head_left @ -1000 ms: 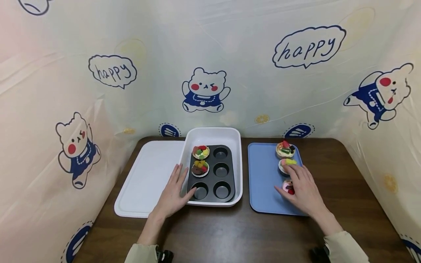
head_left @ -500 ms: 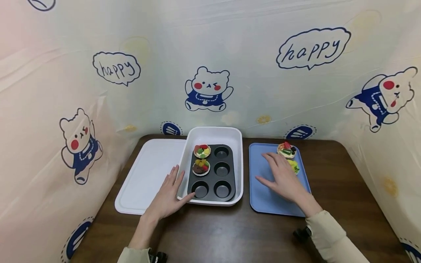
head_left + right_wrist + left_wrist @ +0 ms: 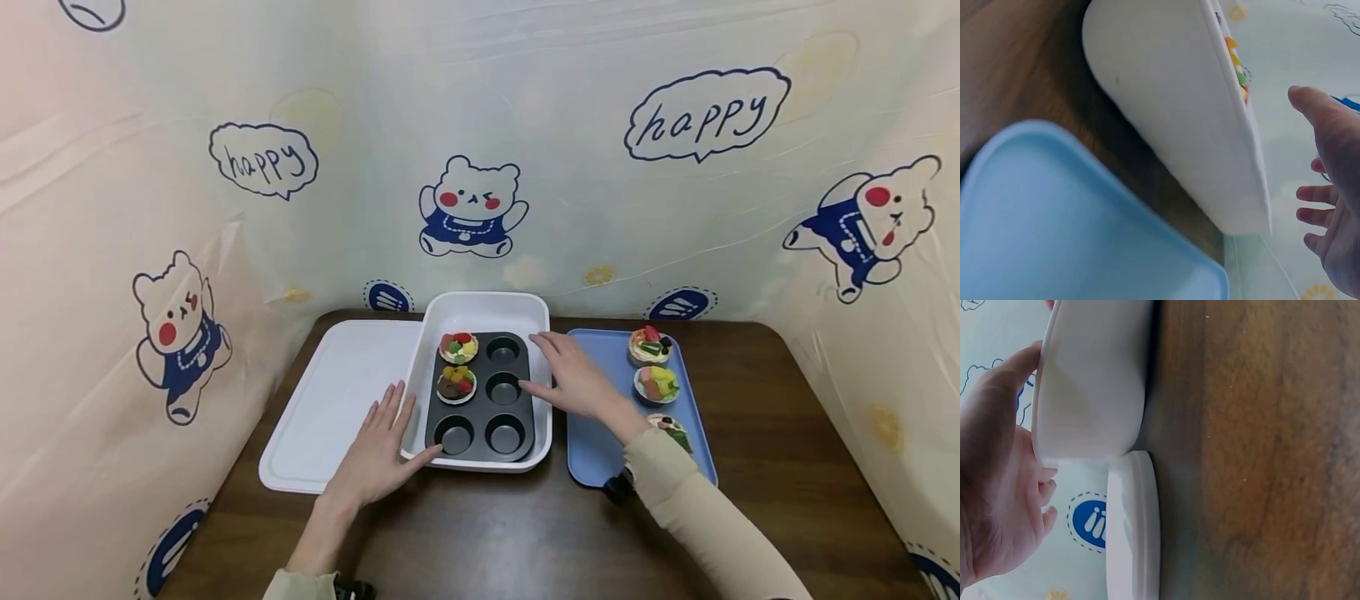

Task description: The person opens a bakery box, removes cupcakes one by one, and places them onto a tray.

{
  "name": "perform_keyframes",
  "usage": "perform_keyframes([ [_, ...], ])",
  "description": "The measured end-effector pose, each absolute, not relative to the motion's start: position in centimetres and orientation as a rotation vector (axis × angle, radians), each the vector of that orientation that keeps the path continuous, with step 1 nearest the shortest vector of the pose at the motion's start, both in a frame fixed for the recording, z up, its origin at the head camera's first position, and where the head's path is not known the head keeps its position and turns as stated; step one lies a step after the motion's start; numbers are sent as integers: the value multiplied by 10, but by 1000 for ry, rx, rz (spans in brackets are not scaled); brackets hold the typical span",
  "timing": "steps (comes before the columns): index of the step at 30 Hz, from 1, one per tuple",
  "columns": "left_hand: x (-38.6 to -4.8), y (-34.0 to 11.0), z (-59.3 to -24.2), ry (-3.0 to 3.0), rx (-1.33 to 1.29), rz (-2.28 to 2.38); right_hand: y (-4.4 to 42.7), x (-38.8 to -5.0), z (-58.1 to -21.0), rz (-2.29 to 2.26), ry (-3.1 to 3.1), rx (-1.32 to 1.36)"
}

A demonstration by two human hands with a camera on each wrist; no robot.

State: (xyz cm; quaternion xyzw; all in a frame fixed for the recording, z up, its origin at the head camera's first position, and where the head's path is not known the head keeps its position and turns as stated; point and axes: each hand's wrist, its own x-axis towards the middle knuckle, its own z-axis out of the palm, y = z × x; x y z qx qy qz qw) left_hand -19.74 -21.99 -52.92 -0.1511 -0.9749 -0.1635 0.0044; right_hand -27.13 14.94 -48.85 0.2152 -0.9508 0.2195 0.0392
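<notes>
My left hand (image 3: 378,458) rests at the left front corner of a white plastic bin (image 3: 545,433), fingers spread, thumb on its front rim; the left wrist view shows that thumb (image 3: 1019,365) against the rim. My right hand (image 3: 577,379) is raised over the bin's right rim with thumb and fingers apart, nothing held. In the right wrist view the hand (image 3: 1335,181) stands clear of the bin's wall. A dark muffin pan (image 3: 480,425) lies in the bin. Its two rear left cups hold a fruit tart (image 3: 458,348) and a chocolate-and-fruit tart (image 3: 456,385); the other cups are bare.
Right of the bin lies a blue tray (image 3: 600,458) with a fruit tart (image 3: 650,345), a pink-and-yellow tart (image 3: 657,384) and a third tart (image 3: 670,432) partly behind my sleeve. A white lid (image 3: 315,433) lies left. A printed curtain (image 3: 360,208) hangs behind the table.
My right hand has moved left from the tarts, across the blue tray, to the bin's right rim. The tarts on the tray show again. My left hand has stayed at the bin's corner.
</notes>
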Motion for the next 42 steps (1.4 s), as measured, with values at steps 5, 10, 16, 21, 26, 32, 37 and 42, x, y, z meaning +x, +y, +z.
perform_keyframes([
  [5,-197,-221,-529,-3072,-476,-483,127,-288,-492,677,-2970,718],
  [10,-196,-221,-531,-3073,-473,-496,115,-300,-497,683,-3008,747],
  [16,-197,-223,-530,-3062,-464,-520,94,-314,-492,681,-3014,781],
  [21,-195,-225,-533,-3031,-450,-553,65,-319,-485,739,-2998,836],
  [26,-195,-222,-535,-3010,-459,-558,51,-344,-513,933,-2953,842],
  [32,-195,-219,-538,-3009,-462,-553,47,-381,-571,1056,-2970,710],
  [37,-194,-220,-537,-3001,-458,-551,37,-392,-589,1348,-2908,588],
  [42,-194,-221,-536,-3003,-454,-544,23,-390,-586,1459,-2869,545],
])
